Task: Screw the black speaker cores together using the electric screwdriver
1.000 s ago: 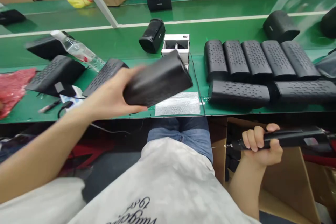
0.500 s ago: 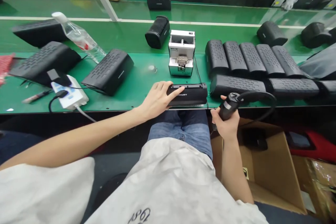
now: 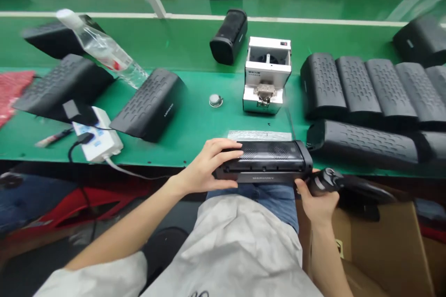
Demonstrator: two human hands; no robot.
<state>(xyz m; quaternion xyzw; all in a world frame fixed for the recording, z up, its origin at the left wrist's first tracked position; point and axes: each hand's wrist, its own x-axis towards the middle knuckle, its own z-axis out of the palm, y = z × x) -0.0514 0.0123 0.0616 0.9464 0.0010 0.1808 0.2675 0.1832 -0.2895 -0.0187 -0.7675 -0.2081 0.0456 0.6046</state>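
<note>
A black speaker (image 3: 270, 161) with a perforated mesh face and a lettered side is at the bench's front edge, above my lap. My left hand (image 3: 204, 167) is closed round its left end, fingers over the top and thumb below. In my right hand (image 3: 318, 202) is an electric screwdriver (image 3: 326, 181), its black cable running off to the right. The fingertips of that hand are at the speaker's right end, apparently touching it. The screwdriver's tip is hidden. Behind the speaker lies a pale, translucent strip (image 3: 259, 135).
A white screw feeder (image 3: 266, 79) stands beyond the speaker, a small round metal piece (image 3: 215, 100) to its left. Rows of black speakers (image 3: 362, 144) fill the right. At left are more speakers (image 3: 149, 104), a plastic bottle (image 3: 104, 48) and a power strip (image 3: 99, 134). A cardboard box (image 3: 383, 241) sits below right.
The speaker has been lifted and turned, bringing its mesh face into view. My left hand has gone from lying on it to gripping its end. The right hand has come to its right end.
</note>
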